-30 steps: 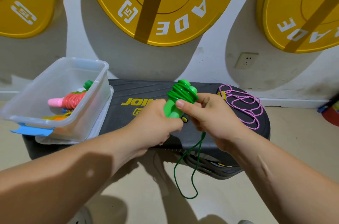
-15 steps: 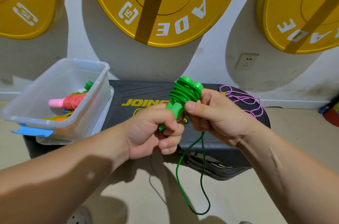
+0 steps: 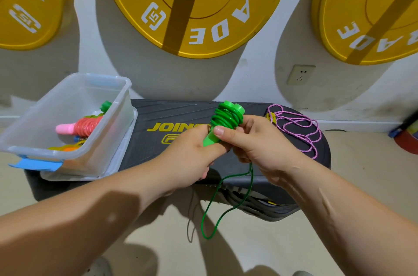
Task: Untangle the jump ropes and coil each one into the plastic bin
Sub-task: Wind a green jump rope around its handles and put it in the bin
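Since half a second ago my left hand (image 3: 190, 158) has rolled knuckles-up, and the slack green loop (image 3: 226, 208) hanging below has drawn up shorter above the floor. That hand grips the lower end of the green jump rope (image 3: 227, 117) handles, and my right hand (image 3: 255, 147) pinches the wound coil, thumb across the front and fingers curled behind. The bundle sits at frame centre, over the black counter (image 3: 172, 113). The plastic bin (image 3: 106, 147) stands at the counter's left end, its near corner overhanging the edge, with a pink rope (image 3: 83, 125) inside. A purple rope (image 3: 300, 138) lies loose at the right end, just beside my right hand. Between my hands and the bin the counter top is bare.
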